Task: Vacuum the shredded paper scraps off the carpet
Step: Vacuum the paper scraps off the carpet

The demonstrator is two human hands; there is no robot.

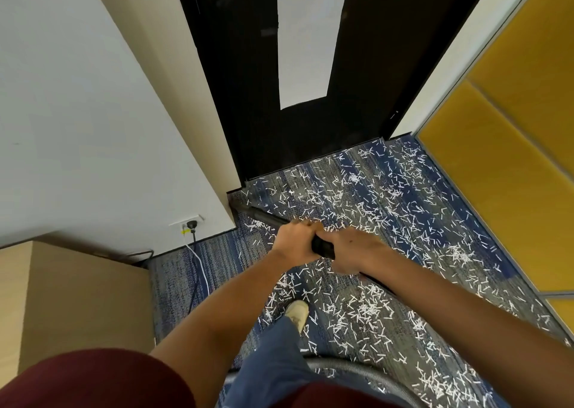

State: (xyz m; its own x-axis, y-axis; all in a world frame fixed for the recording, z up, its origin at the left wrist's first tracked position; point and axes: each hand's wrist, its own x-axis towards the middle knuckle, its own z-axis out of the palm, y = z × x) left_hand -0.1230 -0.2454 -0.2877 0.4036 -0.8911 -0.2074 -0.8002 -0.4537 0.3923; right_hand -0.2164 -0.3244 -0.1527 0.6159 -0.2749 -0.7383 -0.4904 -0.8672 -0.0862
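Observation:
White shredded paper scraps (382,208) lie thick over the blue-grey patterned carpet (484,261), from the door down past my foot. Both hands grip a black vacuum wand (264,216). My left hand (295,243) holds it further forward, and my right hand (348,250) is wrapped around it just behind. The wand slopes down and to the left, its tip reaching the carpet at the wall corner by the door frame. A grey ribbed hose (351,368) curves across the bottom of the view, over my legs.
A black door (242,96) with a pale panel stands straight ahead. A white wall (77,112) with a socket and plugged cords (192,230) is on the left. A wooden cabinet (80,299) sits bottom left. Yellow padded panels (503,128) line the right side.

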